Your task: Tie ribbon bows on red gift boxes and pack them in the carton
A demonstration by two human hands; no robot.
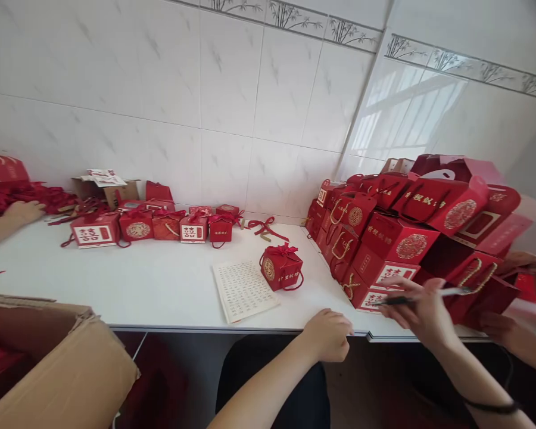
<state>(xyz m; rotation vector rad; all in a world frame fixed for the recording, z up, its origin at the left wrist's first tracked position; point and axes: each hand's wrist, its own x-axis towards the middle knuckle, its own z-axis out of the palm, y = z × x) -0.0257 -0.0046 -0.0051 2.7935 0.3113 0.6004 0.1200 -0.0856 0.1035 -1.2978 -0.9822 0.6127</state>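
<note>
My right hand (424, 316) holds a pen (404, 300) with a dark end and a pale barrel, raised in front of the stacked red gift boxes (390, 238). At the table's front edge, my left hand (328, 335) is closed with its fingers curled in; nothing shows in it. Behind and left of that hand lies a notebook (243, 289) covered in handwriting. Touching its right side, a red gift box (282, 268) with a ribbon bow on top stands upright.
Several ribboned boxes (136, 226) line the table toward the wall. Loose red ribbon (268, 227) lies beside them. An open cardboard carton (67, 369) is at front left. Another person's hand (27, 211) rests on ribbons at far left; another person's hands (502, 330) touch a red bag at right.
</note>
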